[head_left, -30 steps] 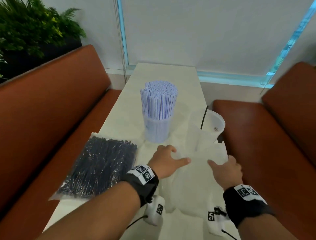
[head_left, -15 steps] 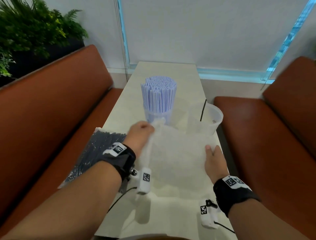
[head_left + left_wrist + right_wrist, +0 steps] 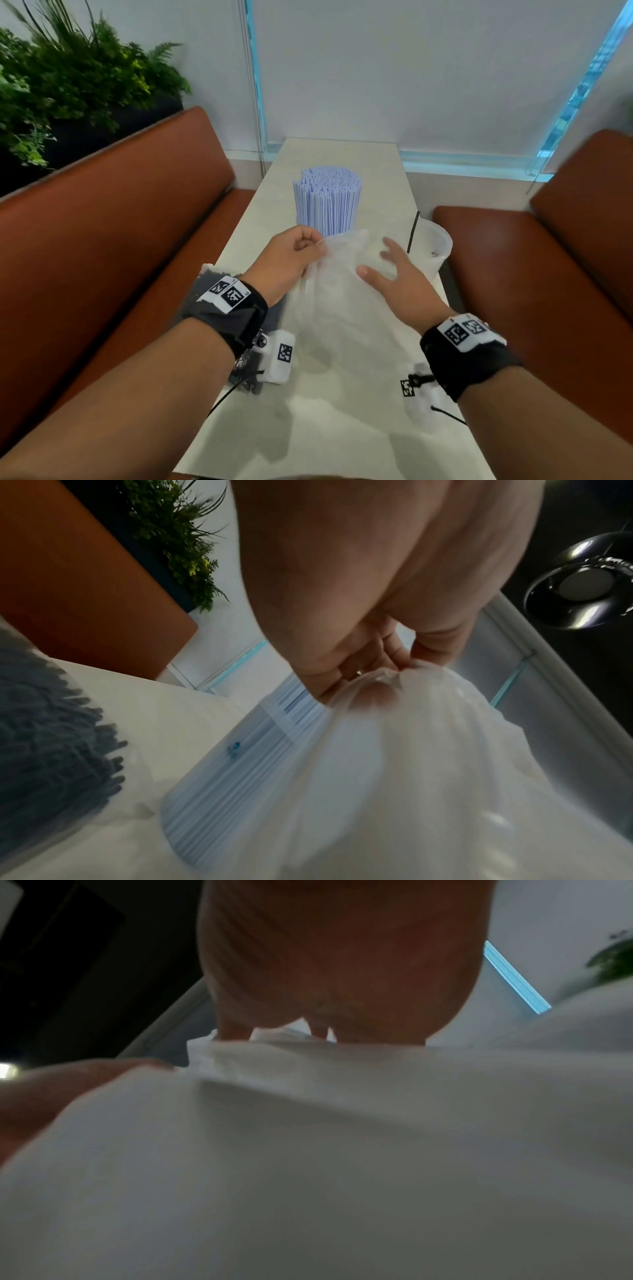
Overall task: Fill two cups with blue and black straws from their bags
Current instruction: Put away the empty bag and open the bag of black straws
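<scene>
One half of the job looks done. A cup (image 3: 327, 236), mostly hidden behind the raised plastic, stands packed tight with blue straws (image 3: 327, 202) just beyond the left hand (image 3: 291, 262). That hand's grip is closed in a pinch, fingertips and thumb bunched on the top edge of a clear, limp bag (image 3: 342, 308) which I take to be the emptied blue-straw bag; the left wrist view shows the gathered plastic squeezed between the fingers (image 3: 394, 656). The bag hangs down from that grip toward the counter (image 3: 342, 428).

The right hand (image 3: 394, 274) is spread, fingers loose and straight, lying against the bag's face just to the right of the left-hand grip; it clasps nothing that I can see.

The other half is barely begun. Beyond and right of the open hand stands the second cup (image 3: 433, 245), with a single black straw (image 3: 413, 231) leaning in it. The bag of black straws (image 3: 51, 737) lies on the counter below and to the left of the left wrist, still bulging.

By my reckoning the empty bag wants setting aside, then the black straws go into the near-empty cup.
</scene>
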The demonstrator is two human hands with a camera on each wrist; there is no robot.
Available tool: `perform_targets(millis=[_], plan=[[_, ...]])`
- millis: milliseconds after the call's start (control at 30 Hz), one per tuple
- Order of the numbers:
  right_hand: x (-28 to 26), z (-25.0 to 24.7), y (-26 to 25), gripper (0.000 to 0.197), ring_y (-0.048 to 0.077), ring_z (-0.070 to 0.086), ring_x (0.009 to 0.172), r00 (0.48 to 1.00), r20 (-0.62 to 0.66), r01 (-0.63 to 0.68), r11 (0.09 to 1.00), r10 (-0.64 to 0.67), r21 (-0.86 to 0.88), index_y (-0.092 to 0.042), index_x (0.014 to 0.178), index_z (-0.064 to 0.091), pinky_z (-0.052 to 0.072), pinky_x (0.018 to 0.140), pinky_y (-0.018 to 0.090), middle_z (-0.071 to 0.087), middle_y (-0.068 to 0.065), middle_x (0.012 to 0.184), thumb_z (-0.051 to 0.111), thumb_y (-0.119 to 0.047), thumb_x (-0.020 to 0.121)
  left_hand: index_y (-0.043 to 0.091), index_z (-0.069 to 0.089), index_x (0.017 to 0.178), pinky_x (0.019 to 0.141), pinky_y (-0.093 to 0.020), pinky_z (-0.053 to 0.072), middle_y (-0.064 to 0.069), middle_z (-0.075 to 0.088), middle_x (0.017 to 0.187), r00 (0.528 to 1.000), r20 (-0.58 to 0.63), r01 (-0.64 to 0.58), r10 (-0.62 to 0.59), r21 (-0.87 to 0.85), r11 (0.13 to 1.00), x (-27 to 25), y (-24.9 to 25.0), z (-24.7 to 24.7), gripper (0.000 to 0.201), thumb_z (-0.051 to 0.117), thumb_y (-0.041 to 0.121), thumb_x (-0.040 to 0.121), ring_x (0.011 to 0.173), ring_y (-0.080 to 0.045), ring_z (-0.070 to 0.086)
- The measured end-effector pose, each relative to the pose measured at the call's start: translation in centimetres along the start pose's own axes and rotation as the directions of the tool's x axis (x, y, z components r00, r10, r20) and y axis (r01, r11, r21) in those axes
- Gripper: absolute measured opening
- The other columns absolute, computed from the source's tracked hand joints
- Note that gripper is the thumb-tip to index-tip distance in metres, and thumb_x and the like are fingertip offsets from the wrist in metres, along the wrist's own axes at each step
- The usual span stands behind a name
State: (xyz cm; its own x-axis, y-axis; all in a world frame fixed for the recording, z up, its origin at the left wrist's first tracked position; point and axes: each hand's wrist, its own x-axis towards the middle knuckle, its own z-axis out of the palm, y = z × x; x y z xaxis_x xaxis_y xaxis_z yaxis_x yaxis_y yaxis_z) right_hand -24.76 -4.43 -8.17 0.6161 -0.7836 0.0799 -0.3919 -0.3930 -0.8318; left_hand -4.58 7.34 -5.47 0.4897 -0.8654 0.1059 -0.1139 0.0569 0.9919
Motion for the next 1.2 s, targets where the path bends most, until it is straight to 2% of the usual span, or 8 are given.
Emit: perform_targets(millis=[100, 300, 433, 667, 800, 1000, 1100, 1200], plan=[[1.0, -0.1, -0.7, 0.050, 0.016, 0.052, 0.071, 1.000, 0.014, 0.020, 0.998, -0.021, 0.066, -0.002, 0.085, 0.058, 0.043, 0.069, 0.036, 0.059, 0.003, 0.077, 0.060, -0.052, 0.095, 0.020, 0.065, 0.095, 0.081, -0.040, 0.052, -0.011, 0.068, 0.094, 1.000, -0.018, -0.002, 0.000, -0.070, 0.998, -1.1, 0.2, 0.3, 0.016, 0.076, 0.023, 0.084, 0.083, -0.021, 0.064], [1.4, -1.5, -0.4, 0.035, 0.004, 0.046, 0.059, 0.983, -0.168, 0.080, 0.996, -0.072, 0.038, -0.015, 0.078, 0.051, 0.037, 0.062, 0.027, 0.053, -0.005, 0.070, 0.045, -0.035, 0.106, 0.020, 0.073, 0.101, 0.091, -0.051, 0.057, -0.011, 0.076, 0.104, 0.942, 0.248, 0.181, -0.225, 0.191, 0.965, -3.9, -3.6, -0.5, 0.029, 0.078, 0.034, 0.075, 0.098, -0.034, 0.072], [0.7, -2.3, 1.7, 0.034, 0.007, 0.052, 0.066, 0.984, -0.178, 0.012, 0.999, -0.019, -0.039, -0.015, 0.085, 0.055, 0.040, 0.061, 0.024, 0.059, 0.003, 0.077, 0.041, -0.037, 0.107, 0.023, 0.078, 0.083, 0.056, -0.027, 0.052, -0.004, 0.075, 0.083, 0.978, -0.023, 0.207, -0.206, 0.011, 0.978, -2.3, -3.2, -3.5, 0.015, 0.071, 0.012, 0.091, 0.069, -0.025, 0.065], [-0.5, -1.3, 2.8, 0.046, 0.027, 0.053, 0.119, 0.958, -0.199, -0.223, 0.973, 0.207, -0.061, -0.022, 0.138, 0.047, 0.047, 0.100, 0.048, 0.052, 0.011, 0.133, 0.060, -0.023, 0.095, 0.012, 0.069, 0.101, 0.075, -0.038, 0.057, -0.004, 0.074, 0.096, 0.973, -0.143, 0.118, -0.179, -0.358, 0.926, -1.6, -2.6, -2.7, 0.008, 0.069, 0.009, 0.093, 0.083, -0.020, 0.069], [-1.2, -1.2, -1.3, 0.076, 0.024, 0.030, 0.139, 0.874, -0.325, 0.196, 0.874, -0.361, -0.444, -0.029, 0.149, 0.042, 0.029, 0.114, 0.049, 0.037, 0.007, 0.152, 0.073, -0.030, 0.080, 0.014, 0.063, 0.111, 0.073, -0.034, 0.055, -0.007, 0.070, 0.100, 0.984, -0.065, 0.131, -0.165, -0.360, 0.924, -2.0, -2.5, -1.1, 0.027, 0.070, 0.000, 0.089, 0.083, -0.020, 0.069], [1.0, 0.3, -5.7, 0.024, 0.019, 0.062, 0.112, 0.939, -0.045, 0.249, 0.761, -0.342, -0.598, -0.033, 0.113, 0.064, 0.029, 0.107, 0.046, 0.070, -0.011, 0.111, 0.045, -0.044, 0.103, 0.025, 0.051, 0.133, 0.086, -0.041, 0.058, -0.012, 0.071, 0.119, 0.984, 0.008, 0.159, -0.181, -0.511, 0.845, -2.4, -1.9, 1.4, 0.059, 0.079, 0.013, 0.082, 0.102, -0.026, 0.072], [1.5, 0.7, -5.9, 0.023, 0.028, 0.068, 0.089, 0.950, -0.125, 0.146, 0.758, -0.288, -0.636, -0.026, 0.107, 0.059, 0.037, 0.078, 0.037, 0.068, -0.004, 0.089, 0.041, -0.038, 0.103, 0.014, 0.061, 0.110, 0.066, -0.028, 0.055, -0.009, 0.071, 0.097, 0.962, -0.056, 0.230, -0.266, -0.356, 0.906, -3.1, -2.3, 2.3, 0.021, 0.072, 0.020, 0.093, 0.072, -0.014, 0.070], [1.3, 1.3, -6.5, 0.029, 0.021, 0.066, 0.102, 0.958, 0.017, 0.236, 0.754, -0.286, -0.612, -0.036, 0.124, 0.056, 0.043, 0.089, 0.039, 0.067, -0.009, 0.112, 0.046, -0.044, 0.099, 0.014, 0.065, 0.082, 0.053, -0.023, 0.042, 0.003, 0.058, 0.069, 0.977, -0.117, 0.159, -0.179, -0.160, 0.974, -3.3, -3.0, 2.8, 0.018, 0.067, 0.023, 0.097, 0.055, -0.012, 0.048]])
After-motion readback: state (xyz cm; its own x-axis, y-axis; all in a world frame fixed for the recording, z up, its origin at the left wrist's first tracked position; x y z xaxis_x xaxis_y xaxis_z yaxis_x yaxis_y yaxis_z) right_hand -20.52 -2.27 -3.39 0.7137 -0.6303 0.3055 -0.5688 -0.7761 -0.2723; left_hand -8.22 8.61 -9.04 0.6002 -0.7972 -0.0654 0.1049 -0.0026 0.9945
